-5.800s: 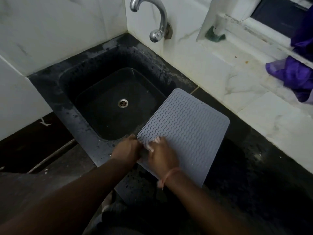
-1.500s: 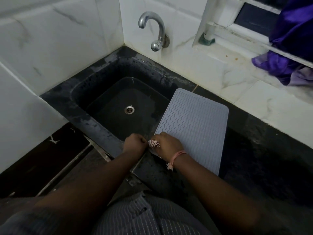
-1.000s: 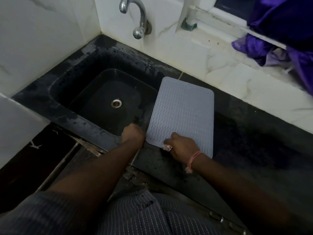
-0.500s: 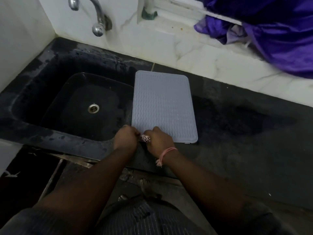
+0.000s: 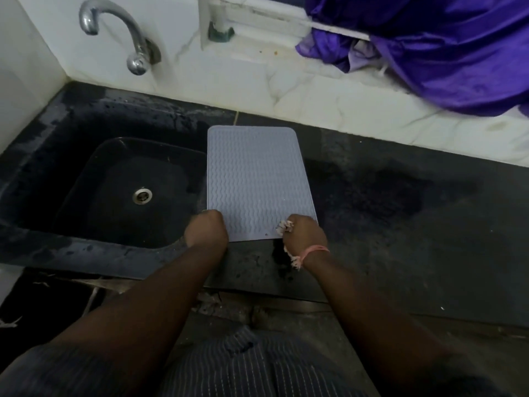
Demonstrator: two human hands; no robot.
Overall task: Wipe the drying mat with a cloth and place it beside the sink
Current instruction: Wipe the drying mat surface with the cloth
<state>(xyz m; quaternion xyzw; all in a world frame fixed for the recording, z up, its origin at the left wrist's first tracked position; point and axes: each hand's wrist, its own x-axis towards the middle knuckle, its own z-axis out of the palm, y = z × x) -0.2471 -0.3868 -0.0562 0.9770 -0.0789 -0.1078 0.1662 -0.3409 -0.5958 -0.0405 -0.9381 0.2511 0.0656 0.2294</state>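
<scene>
Our left hand (image 5: 206, 228) and right hand (image 5: 304, 232) grip the drying mat's (image 5: 256, 179) near corners on the bench (image 5: 400, 224), right of the sink (image 5: 86, 179).

Pale grey rectangular drying mat (image 5: 259, 181): rubbery look, matt, surface ridged in fine wavy lines. Black sink basin (image 5: 126, 190): dark stone-like finish, faintly glossy, speckled with droplets. Round steel drain (image 5: 142, 195): shiny metal. Curved chrome tap (image 5: 126, 32): polished, reflective. Dark countertop (image 5: 400, 224): matt, blotchy, rough-looking patches seen. White veined wall tiles (image 5: 315, 96): smooth, marble-like. Purple draped cloth (image 5: 443, 44): satin sheen, creased. Small whitish frayed rag (image 5: 284, 226): cloth, ragged edges.
</scene>
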